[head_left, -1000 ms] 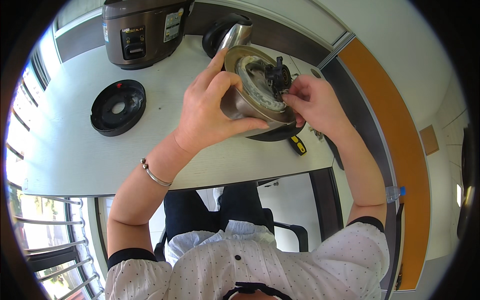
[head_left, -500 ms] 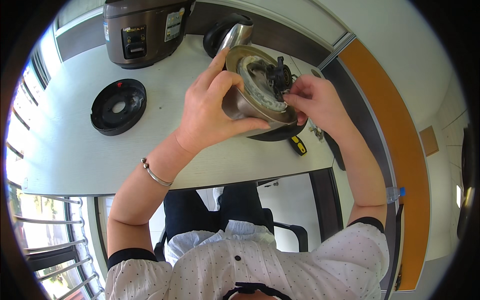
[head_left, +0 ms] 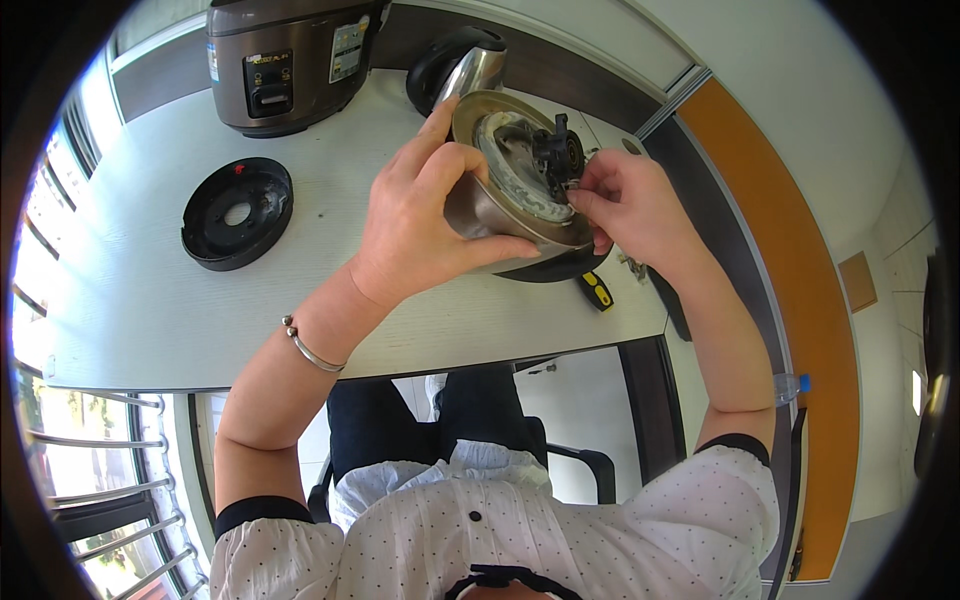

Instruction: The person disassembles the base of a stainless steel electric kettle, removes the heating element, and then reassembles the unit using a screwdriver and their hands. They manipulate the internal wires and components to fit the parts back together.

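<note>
My left hand [head_left: 425,215] grips a round metal appliance body [head_left: 505,190], tilted so its open underside faces me above the white table [head_left: 150,300]. Inside it sits a black part with wiring [head_left: 555,155]. My right hand [head_left: 625,205] pinches with its fingertips at that black part, at the body's right rim. A silver bracelet [head_left: 305,345] circles my left wrist.
A black round base plate [head_left: 237,213] lies on the table to the left. A brown rice cooker [head_left: 285,60] stands at the back, a black-and-steel kettle [head_left: 455,65] beside it. A yellow-and-black tool [head_left: 597,291] lies near the table's front edge, under the held body.
Almost nothing differs: both hands keep their hold, and my right fingertips have shifted slightly on the black part.
</note>
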Action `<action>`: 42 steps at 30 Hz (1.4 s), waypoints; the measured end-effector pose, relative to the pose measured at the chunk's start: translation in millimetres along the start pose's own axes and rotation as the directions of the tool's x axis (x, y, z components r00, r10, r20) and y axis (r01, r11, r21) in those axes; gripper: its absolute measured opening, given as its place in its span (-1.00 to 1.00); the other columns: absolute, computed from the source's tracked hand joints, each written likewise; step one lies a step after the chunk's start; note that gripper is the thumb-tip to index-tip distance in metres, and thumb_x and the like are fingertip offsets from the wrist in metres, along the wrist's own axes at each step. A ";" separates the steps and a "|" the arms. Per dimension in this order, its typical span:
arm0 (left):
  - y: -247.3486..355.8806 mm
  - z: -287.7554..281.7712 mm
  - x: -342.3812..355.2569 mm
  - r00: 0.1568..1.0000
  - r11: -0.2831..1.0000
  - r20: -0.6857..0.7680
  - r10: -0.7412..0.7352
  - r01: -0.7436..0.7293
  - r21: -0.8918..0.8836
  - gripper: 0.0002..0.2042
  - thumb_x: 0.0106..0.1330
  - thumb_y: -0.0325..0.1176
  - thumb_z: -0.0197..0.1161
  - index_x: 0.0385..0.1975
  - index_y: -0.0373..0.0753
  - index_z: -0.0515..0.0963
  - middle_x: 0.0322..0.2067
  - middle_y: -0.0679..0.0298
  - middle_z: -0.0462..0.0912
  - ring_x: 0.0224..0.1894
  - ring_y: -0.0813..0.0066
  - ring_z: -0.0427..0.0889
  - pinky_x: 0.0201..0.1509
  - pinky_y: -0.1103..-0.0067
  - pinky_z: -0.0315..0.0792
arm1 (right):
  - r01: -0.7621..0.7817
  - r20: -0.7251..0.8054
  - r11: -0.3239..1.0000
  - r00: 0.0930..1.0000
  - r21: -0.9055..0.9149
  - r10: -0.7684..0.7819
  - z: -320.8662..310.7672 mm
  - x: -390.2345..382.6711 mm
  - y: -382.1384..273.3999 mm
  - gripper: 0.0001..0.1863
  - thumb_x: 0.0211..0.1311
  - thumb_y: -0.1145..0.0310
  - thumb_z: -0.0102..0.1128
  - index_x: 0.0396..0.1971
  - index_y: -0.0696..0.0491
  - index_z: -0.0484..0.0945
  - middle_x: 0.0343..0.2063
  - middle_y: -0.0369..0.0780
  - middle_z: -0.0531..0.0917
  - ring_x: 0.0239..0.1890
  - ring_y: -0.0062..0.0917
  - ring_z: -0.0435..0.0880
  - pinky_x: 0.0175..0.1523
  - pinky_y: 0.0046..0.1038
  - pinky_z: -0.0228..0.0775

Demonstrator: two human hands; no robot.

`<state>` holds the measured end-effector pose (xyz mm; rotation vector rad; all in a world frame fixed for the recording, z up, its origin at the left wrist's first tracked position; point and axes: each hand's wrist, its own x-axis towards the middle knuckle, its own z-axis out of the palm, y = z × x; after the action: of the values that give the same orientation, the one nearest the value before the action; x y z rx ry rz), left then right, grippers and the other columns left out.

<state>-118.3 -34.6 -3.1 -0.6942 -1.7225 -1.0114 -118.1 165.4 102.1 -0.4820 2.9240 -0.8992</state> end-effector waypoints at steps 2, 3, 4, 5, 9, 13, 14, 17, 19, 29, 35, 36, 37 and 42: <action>-0.1 0.1 -0.2 1.000 1.000 -0.003 -0.003 0.003 -0.004 -0.38 -0.48 -0.05 0.62 -0.41 -0.19 0.43 0.10 -0.24 0.37 -0.38 0.15 0.58 -0.28 0.45 0.51 | -0.003 -0.002 1.000 1.000 -0.005 0.003 0.2 0.3 -0.4 -0.85 0.14 0.49 0.17 -0.49 0.26 0.45 -0.71 -0.17 0.56 -0.76 -0.58 0.54 -0.66 -0.56 0.36; -0.1 0.2 -0.4 1.000 1.000 -0.004 -0.005 0.005 -0.007 -0.38 -0.47 -0.05 0.62 -0.41 -0.19 0.43 0.10 -0.24 0.37 -0.38 0.15 0.58 -0.28 0.45 0.51 | -0.003 -0.004 1.000 1.000 -0.006 0.003 0.6 0.5 -0.2 -0.86 0.14 0.50 0.17 -0.49 0.26 0.44 -0.72 -0.17 0.55 -0.76 -0.58 0.54 -0.66 -0.56 0.35; -0.3 0.3 -0.3 1.000 1.000 -0.007 0.000 0.000 -0.007 -0.38 -0.47 -0.05 0.62 -0.41 -0.19 0.43 0.09 -0.24 0.38 -0.38 0.15 0.58 -0.28 0.45 0.51 | -0.003 -0.006 1.000 1.000 -0.007 0.003 0.9 0.6 -0.2 -0.86 0.14 0.50 0.16 -0.49 0.26 0.44 -0.73 -0.17 0.55 -0.76 -0.58 0.54 -0.67 -0.56 0.35; -0.5 0.4 0.0 1.000 1.000 -0.010 0.005 -0.005 -0.006 -0.38 -0.47 -0.05 0.62 -0.41 -0.19 0.43 0.09 -0.24 0.38 -0.38 0.15 0.58 -0.28 0.45 0.51 | -0.009 -0.009 1.000 1.000 -0.005 0.009 1.2 0.3 -1.1 -0.86 0.14 0.51 0.16 -0.49 0.26 0.44 -0.72 -0.17 0.55 -0.76 -0.58 0.54 -0.67 -0.57 0.36; -0.2 0.2 -0.4 1.000 1.000 -0.005 0.002 -0.002 0.002 -0.38 -0.47 -0.05 0.61 -0.39 -0.20 0.44 0.07 -0.25 0.39 -0.35 0.13 0.58 -0.26 0.44 0.51 | -0.016 -0.018 1.000 1.000 0.007 0.016 2.2 0.1 -3.5 -0.87 0.14 0.52 0.15 -0.49 0.26 0.44 -0.71 -0.18 0.54 -0.76 -0.59 0.53 -0.66 -0.58 0.36; -0.7 1.1 -1.3 1.000 1.000 -0.008 0.007 -0.007 -0.002 -0.37 -0.47 -0.04 0.61 -0.39 -0.20 0.45 0.07 -0.25 0.39 -0.31 0.10 0.58 -0.23 0.42 0.50 | -0.008 0.029 0.997 1.000 0.079 0.006 -2.9 1.6 2.3 -0.87 0.13 0.51 0.17 -0.48 0.25 0.44 -0.69 -0.20 0.54 -0.74 -0.61 0.53 -0.66 -0.59 0.35; -0.4 1.3 -1.2 1.000 1.000 -0.010 0.005 -0.005 -0.003 -0.38 -0.46 -0.04 0.61 -0.39 -0.20 0.44 0.07 -0.25 0.39 -0.30 0.09 0.58 -0.22 0.42 0.50 | -0.019 0.038 0.994 0.999 0.105 0.015 -4.4 2.0 3.2 -0.86 0.14 0.50 0.19 -0.47 0.25 0.44 -0.69 -0.20 0.54 -0.74 -0.61 0.53 -0.66 -0.59 0.36; 0.3 2.6 -1.0 1.000 1.000 -0.017 0.006 -0.006 -0.002 -0.38 -0.46 -0.03 0.60 -0.39 -0.20 0.44 0.07 -0.25 0.39 -0.29 0.09 0.58 -0.20 0.42 0.50 | -0.043 0.048 0.986 0.998 0.158 0.036 -5.3 2.3 5.4 -0.84 0.14 0.48 0.21 -0.45 0.25 0.45 -0.68 -0.22 0.53 -0.74 -0.61 0.52 -0.65 -0.60 0.36; 0.5 2.6 -1.4 1.000 1.000 -0.020 0.007 -0.006 0.005 -0.38 -0.45 -0.02 0.60 -0.39 -0.19 0.44 0.07 -0.25 0.38 -0.28 0.08 0.58 -0.20 0.41 0.50 | -0.037 0.028 0.986 0.999 0.161 0.033 -3.3 2.3 5.7 -0.83 0.14 0.46 0.23 -0.45 0.25 0.45 -0.68 -0.23 0.53 -0.74 -0.61 0.52 -0.64 -0.60 0.37; 1.8 2.4 -1.9 1.000 1.000 -0.022 0.011 -0.010 0.009 -0.39 -0.45 -0.03 0.60 -0.40 -0.19 0.44 0.08 -0.24 0.37 -0.26 0.09 0.58 -0.19 0.40 0.50 | -0.059 0.012 0.992 0.998 0.114 0.058 -3.2 1.7 3.4 -0.83 0.14 0.46 0.22 -0.46 0.26 0.45 -0.69 -0.22 0.53 -0.74 -0.61 0.52 -0.64 -0.59 0.38; 2.1 1.3 -2.8 1.000 1.000 -0.024 0.002 -0.002 0.016 -0.40 -0.45 -0.05 0.60 -0.40 -0.19 0.45 0.09 -0.25 0.36 -0.27 0.08 0.58 -0.19 0.41 0.50 | -0.086 0.031 0.994 0.996 0.066 0.084 -1.8 1.5 -6.3 -0.85 0.16 0.50 0.17 -0.47 0.26 0.43 -0.70 -0.20 0.54 -0.73 -0.60 0.53 -0.63 -0.57 0.40; 1.9 1.5 -2.6 1.000 1.000 -0.027 0.010 -0.010 0.019 -0.40 -0.45 -0.05 0.60 -0.40 -0.19 0.45 0.09 -0.25 0.36 -0.27 0.08 0.58 -0.19 0.41 0.50 | -0.088 0.034 0.994 0.996 0.064 0.086 -2.2 1.0 -7.0 -0.86 0.16 0.50 0.17 -0.46 0.26 0.43 -0.69 -0.20 0.54 -0.73 -0.60 0.53 -0.63 -0.57 0.40; 2.2 1.8 -2.4 1.000 1.000 -0.027 0.008 -0.007 0.017 -0.40 -0.45 -0.05 0.60 -0.40 -0.19 0.45 0.09 -0.25 0.36 -0.27 0.08 0.58 -0.19 0.40 0.50 | -0.090 0.037 0.994 0.995 0.062 0.088 -2.5 0.7 -7.5 -0.86 0.16 0.50 0.16 -0.46 0.26 0.43 -0.69 -0.20 0.54 -0.73 -0.60 0.53 -0.63 -0.57 0.40; 3.1 2.7 -2.4 1.000 1.000 -0.030 -0.003 0.003 0.009 -0.39 -0.46 -0.05 0.60 -0.41 -0.20 0.45 0.08 -0.24 0.37 -0.25 0.07 0.58 -0.20 0.40 0.51 | -0.092 0.043 0.991 0.995 0.094 0.088 -2.9 0.9 -6.0 -0.87 0.17 0.51 0.14 -0.47 0.25 0.43 -0.69 -0.20 0.54 -0.73 -0.61 0.53 -0.63 -0.57 0.40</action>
<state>-116.2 -30.7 -4.8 -0.6678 -1.7013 -1.0108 -117.6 161.9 107.9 -0.3549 2.8265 -1.0002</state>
